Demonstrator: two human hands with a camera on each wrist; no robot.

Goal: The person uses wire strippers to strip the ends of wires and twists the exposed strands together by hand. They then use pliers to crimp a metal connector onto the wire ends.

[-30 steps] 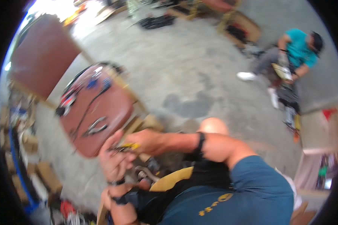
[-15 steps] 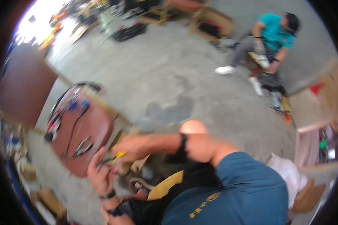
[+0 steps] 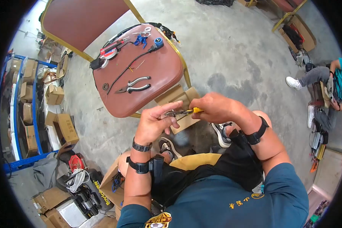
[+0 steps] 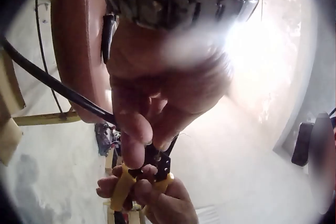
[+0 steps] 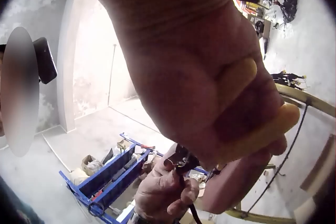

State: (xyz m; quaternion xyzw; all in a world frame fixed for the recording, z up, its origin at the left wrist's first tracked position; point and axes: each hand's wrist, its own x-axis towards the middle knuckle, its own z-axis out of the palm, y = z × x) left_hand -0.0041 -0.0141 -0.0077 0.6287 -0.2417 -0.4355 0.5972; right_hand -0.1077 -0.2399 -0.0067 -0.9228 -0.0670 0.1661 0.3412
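My right hand (image 3: 218, 108) grips a yellow-handled wire stripper (image 4: 122, 190); both handles (image 5: 257, 136) show in its fist in the right wrist view. Facing it, my left hand (image 3: 152, 123) pinches a black cable (image 4: 58, 85) between thumb and fingers. The cable's end sits right at the stripper's dark flat blades (image 4: 165, 165), mostly hidden by the fingertips. Both hands meet above my lap, just in front of the chair seat (image 3: 155, 70). On that seat lie grey-handled pliers (image 3: 135, 84) and another black cable with a blue plug (image 3: 158, 42).
Scissors (image 3: 146, 32), a red screwdriver (image 3: 112, 46) and a small dark ring (image 3: 105, 86) lie on the seat. Cardboard (image 3: 184, 122) stands below my hands. Blue shelving (image 3: 36, 110) with boxes is at left. A seated person (image 3: 326, 81) is at right.
The head view has shifted, so the chair and my hands now appear farther right and the picture is sharper. The right hand keeps its grip on the wire stripper beside the left fingers.
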